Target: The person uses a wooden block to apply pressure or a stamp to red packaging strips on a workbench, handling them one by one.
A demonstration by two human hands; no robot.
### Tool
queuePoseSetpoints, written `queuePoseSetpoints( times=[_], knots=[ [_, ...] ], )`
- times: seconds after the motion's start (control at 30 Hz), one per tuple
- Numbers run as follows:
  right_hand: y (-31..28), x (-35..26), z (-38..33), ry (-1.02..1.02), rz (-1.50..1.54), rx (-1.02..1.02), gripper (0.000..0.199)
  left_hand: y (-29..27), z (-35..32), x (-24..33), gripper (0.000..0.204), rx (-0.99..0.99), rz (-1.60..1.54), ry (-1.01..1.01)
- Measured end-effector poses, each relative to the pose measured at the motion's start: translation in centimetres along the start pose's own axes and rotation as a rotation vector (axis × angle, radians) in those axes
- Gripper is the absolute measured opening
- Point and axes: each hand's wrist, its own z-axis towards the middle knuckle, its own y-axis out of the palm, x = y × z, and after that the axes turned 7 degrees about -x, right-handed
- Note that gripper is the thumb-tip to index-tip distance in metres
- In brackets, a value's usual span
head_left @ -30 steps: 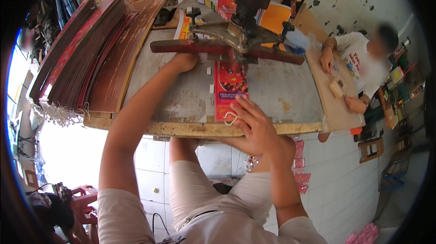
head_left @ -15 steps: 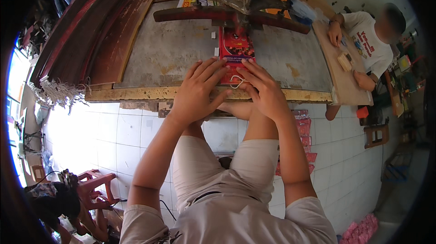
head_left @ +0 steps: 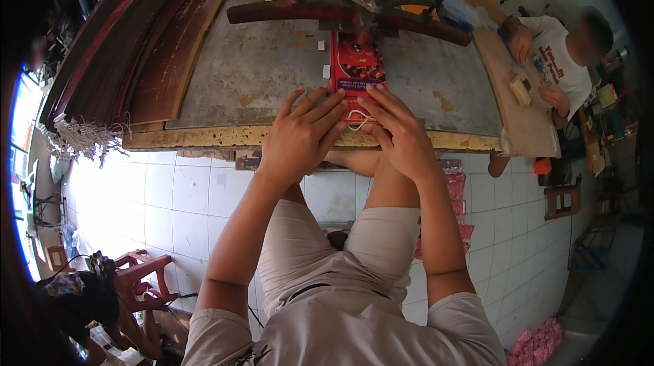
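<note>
A flat red printed paper bag (head_left: 361, 70) lies on the worn grey tabletop (head_left: 252, 70), its far end passing beneath a dark press bar (head_left: 293, 12). At its near end a looped white cord handle (head_left: 359, 119) sticks out toward me. My left hand (head_left: 303, 124) rests on the bag's left near side, fingers stretched out and a little apart. Opposite it, my right hand (head_left: 402, 128) lies on the right near edge with fingers extended, thumb and forefinger close to the cord. What is under my fingertips is hidden.
Stacked dark red boards (head_left: 129, 46) with white cords (head_left: 88, 138) hanging from them stand at the left. Two small white pieces (head_left: 325, 72) sit beside the bag. At the right, a co-worker (head_left: 562, 59) handles something near a wooden block (head_left: 520, 90). Red packs (head_left: 453, 196) lie on the floor.
My left thumb has drawn up toward the bag's near edge, and the cord loop has changed shape slightly. The co-worker's hands have shifted. The whole view has moved a little.
</note>
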Motion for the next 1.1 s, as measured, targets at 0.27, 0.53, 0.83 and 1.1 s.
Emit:
queuePoseSetpoints(
  times=[0.27,0.53,0.83,1.1],
  knots=[
    [-0.1,0.1,0.0,0.000,0.008,0.001,0.048,0.0,0.1,0.1,0.037,0.009,0.002,-0.002],
    [-1.2,0.9,-0.5,0.008,0.041,-0.047,0.045,0.2,-0.4,0.0,0.039,-0.028,-0.002,-0.033],
    [-17.9,24.2,-10.7,0.538,-0.702,0.313,0.048,2.3,-0.6,4.7,0.065,-0.085,-0.023,0.006],
    [-21.6,30.2,-12.7,0.576,-0.547,0.218,0.046,4.6,-0.3,6.9,0.066,-0.094,0.021,-0.054]
  ],
)
